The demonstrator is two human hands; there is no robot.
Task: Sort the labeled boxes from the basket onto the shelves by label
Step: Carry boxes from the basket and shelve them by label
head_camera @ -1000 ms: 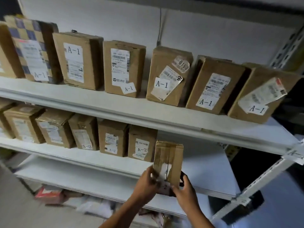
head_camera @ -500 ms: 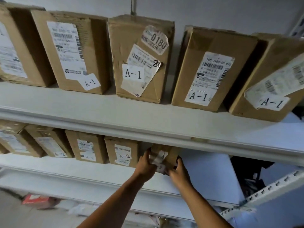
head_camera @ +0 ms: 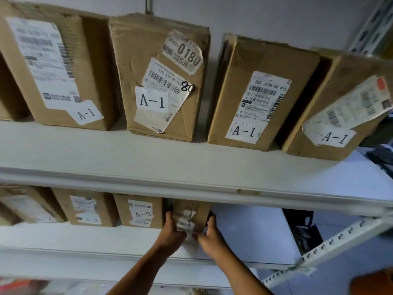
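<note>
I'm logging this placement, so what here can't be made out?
- Held box: label blurred, head view; top hidden by the upper shelf edge.
- Left hand and right hand: fingertips hidden behind the box.
- Basket: out of frame.
- Far-left lower box: label blurred.

A plain pale grey wall rises at the back, with a thin dark vertical cable running down it at the top edge. At the far right, dark bundled fabric lies at the frame's edge. Lower right, a black bag-like object sits in shadow. In the bottom-left corner a blurred red and white packet lies low, and an orange rounded shape fills the bottom-right corner.
</note>
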